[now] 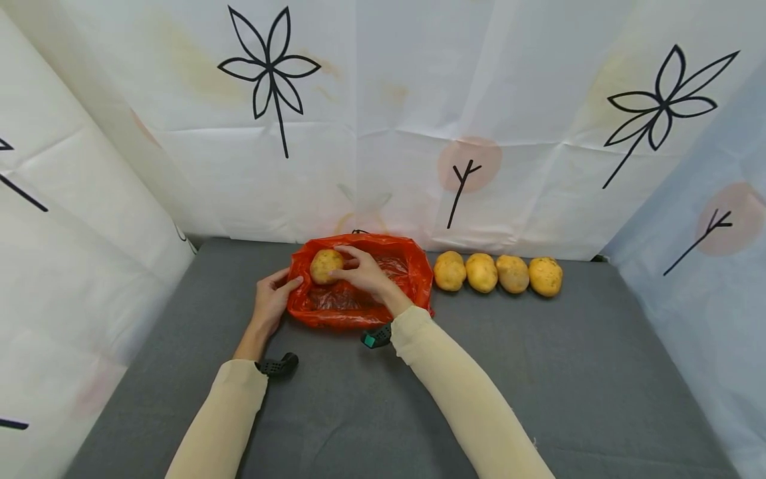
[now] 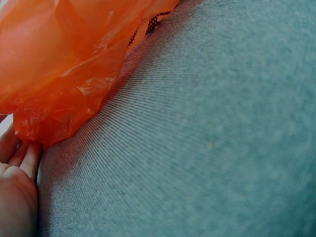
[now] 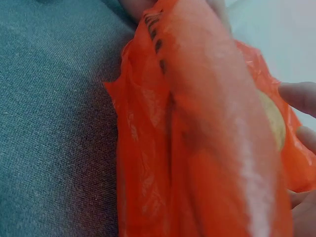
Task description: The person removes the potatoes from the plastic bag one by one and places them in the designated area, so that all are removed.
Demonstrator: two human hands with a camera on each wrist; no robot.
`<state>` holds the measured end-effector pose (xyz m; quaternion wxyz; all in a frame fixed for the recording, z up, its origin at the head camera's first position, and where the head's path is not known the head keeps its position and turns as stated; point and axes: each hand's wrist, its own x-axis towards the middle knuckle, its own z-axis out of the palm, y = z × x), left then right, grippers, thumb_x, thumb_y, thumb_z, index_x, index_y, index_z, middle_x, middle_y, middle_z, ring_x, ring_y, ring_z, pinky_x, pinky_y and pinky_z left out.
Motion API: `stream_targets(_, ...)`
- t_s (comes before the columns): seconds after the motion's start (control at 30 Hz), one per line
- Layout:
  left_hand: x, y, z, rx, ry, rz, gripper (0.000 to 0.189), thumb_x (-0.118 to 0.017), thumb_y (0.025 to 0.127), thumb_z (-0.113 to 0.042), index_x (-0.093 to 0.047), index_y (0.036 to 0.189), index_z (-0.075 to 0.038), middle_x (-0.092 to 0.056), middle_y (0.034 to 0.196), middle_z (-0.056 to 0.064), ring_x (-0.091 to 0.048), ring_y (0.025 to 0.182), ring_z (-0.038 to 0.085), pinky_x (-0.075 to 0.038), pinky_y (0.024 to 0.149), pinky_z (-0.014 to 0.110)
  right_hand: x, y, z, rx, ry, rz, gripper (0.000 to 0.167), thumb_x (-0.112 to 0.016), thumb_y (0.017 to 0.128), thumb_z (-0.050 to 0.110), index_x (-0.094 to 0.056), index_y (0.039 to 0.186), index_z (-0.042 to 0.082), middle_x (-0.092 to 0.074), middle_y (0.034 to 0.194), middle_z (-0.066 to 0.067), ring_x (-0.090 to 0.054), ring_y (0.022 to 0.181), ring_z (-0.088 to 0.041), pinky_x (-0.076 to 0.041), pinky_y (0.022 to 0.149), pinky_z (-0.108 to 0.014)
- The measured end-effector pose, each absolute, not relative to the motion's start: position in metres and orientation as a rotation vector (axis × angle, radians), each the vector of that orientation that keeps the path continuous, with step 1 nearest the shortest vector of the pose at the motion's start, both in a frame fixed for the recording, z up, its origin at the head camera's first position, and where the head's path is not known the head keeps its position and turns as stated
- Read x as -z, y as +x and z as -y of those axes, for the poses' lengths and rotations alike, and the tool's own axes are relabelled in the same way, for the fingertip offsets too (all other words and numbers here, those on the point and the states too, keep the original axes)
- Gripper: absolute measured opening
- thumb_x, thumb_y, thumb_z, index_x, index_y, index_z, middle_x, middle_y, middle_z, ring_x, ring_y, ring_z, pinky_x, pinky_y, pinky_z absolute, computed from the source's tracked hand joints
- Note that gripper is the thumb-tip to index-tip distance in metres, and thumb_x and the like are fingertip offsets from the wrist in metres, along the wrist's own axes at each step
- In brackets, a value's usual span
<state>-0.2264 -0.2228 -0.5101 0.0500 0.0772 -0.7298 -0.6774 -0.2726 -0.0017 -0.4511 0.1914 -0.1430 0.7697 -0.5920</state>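
A red plastic bag (image 1: pixel 359 319) lies spread wide at the back of the table, its mouth facing up. Inside its left end sits a yellowish potato (image 1: pixel 325 265). My left hand (image 1: pixel 272 303) pinches the bag's left rim; the left wrist view shows its fingers against the crumpled orange-red plastic (image 2: pixel 59 98). Reaching over the bag, my right hand (image 1: pixel 368 276) has its thumb and fingers spread at the potato's right side. From the right wrist, the bag's wall (image 3: pixel 217 113) hides most of the potato (image 3: pixel 273 118), with my right fingers (image 3: pixel 298 96) just beside it.
Several potatoes (image 1: pixel 481 273) stand in a row to the right of the bag, along the back of the grey tabletop (image 1: pixel 538 386). White cloth (image 1: pixel 383 86) with printed flowers and trees hangs behind and at both sides. Each wrist wears a black device (image 1: pixel 281 365).
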Motion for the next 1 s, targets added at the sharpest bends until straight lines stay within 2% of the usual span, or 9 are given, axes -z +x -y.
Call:
stream_targets(0.23,0.510,-0.226,0.223,2.051,0.224,2.227,0.043,-0.066,0.101,-0.019,-0.061,0.138,0.001,-0.060,0.133,0.020,-0.062,0.098,0.007,-0.054,0.081,0.018,0.453,-0.275,0.013,1.616,-0.402,-2.235,0.059,-0.074,0.095,0.018,-0.052,0.150,0.018,-0.052,0.140,-0.013,-0.051,0.119,-0.029,-0.052,0.090,-0.038)
stream_targets(0.4,0.511,-0.226,0.223,2.055,0.220,2.226,0.043,-0.066,0.101,-0.019,-0.061,0.138,0.001,-0.060,0.132,0.020,-0.063,0.099,0.008,-0.055,0.081,0.018,0.452,-0.274,0.019,1.596,-0.384,-2.261,0.060,-0.073,0.095,0.018,-0.051,0.151,0.021,-0.051,0.143,-0.013,-0.053,0.120,-0.029,-0.052,0.095,-0.042)
stream_targets(0.67,0.511,-0.226,0.223,2.046,0.200,2.238,0.044,-0.066,0.101,-0.021,-0.060,0.139,0.002,-0.061,0.132,0.020,-0.062,0.099,0.007,-0.054,0.082,0.018,0.459,-0.273,0.029,1.494,-0.388,-2.446,0.059,-0.072,0.096,0.026,-0.051,0.151,0.025,-0.049,0.149,-0.007,-0.053,0.124,-0.030,-0.049,0.101,-0.046)
stream_targets(0.83,0.510,-0.226,0.223,2.060,0.209,2.215,0.041,-0.067,0.100,-0.018,-0.062,0.136,0.002,-0.064,0.125,0.013,-0.063,0.097,0.008,-0.055,0.079,0.018,0.461,-0.272,0.030,1.492,-0.378,-2.498,0.057,-0.072,0.097,0.030,-0.052,0.150,0.026,-0.051,0.149,-0.006,-0.048,0.131,-0.033,-0.047,0.104,-0.047)
stream_targets(1.0,0.509,-0.224,0.223,2.067,0.203,2.201,0.040,-0.068,0.099,-0.014,-0.063,0.135,0.002,-0.066,0.118,0.007,-0.064,0.096,0.008,-0.055,0.077,0.019,0.461,-0.270,0.029,1.457,-0.428,-2.559,0.060,-0.073,0.096,0.026,-0.051,0.151,0.025,-0.051,0.149,-0.008,-0.045,0.134,-0.037,-0.045,0.105,-0.049)
